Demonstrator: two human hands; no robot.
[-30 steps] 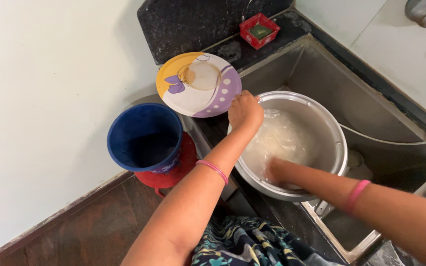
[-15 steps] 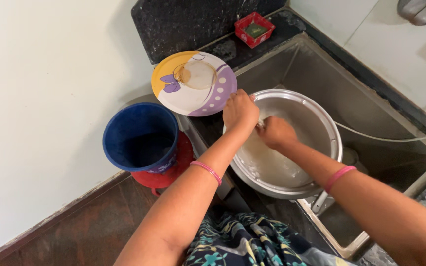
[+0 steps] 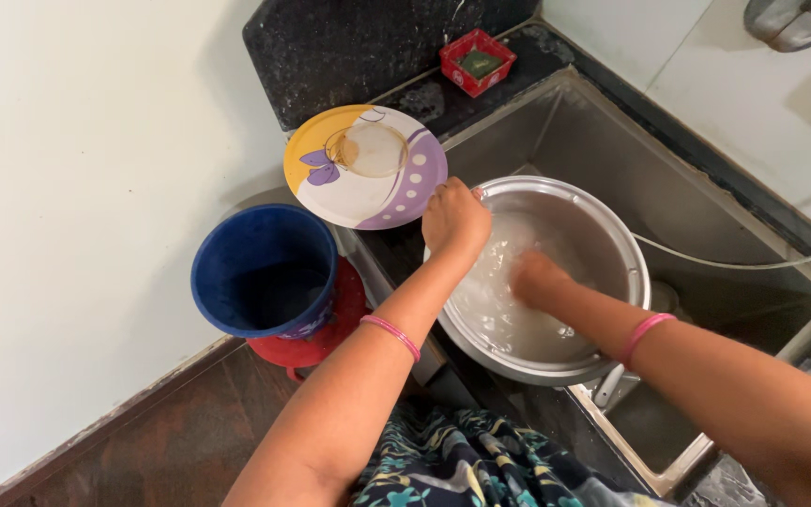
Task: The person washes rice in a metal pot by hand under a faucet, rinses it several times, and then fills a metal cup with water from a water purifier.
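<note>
Down in the steel sink (image 3: 804, 310), at its nine o'clock side, sits the big steel pot (image 3: 612, 249), tipped a little toward the person and holding cloudy, foamy water. The left hand (image 3: 455, 218) has its grip closed over the pot's rim at about ten o'clock, fingers curled on the edge, steadying it. The right hand (image 3: 539, 279) is inside the pot, low in the water and blurred; I cannot tell whether that grip is spread or closed, nor whether it holds a scrubber. By my reading the wash is midway: the inside is wet and being rubbed, but suds and water are not yet poured out, and no rinse shows. At eleven o'clock of the pot, on the dark worktop (image 3: 349, 56), a round plate (image 3: 365, 167) with yellow and purple pattern looks smeared, so likely unwashed. A blue bucket (image 3: 263, 272) stands at nine o'clock on a red stool (image 3: 330, 329); a small red soap dish (image 3: 478, 62) sits at twelve.
</note>
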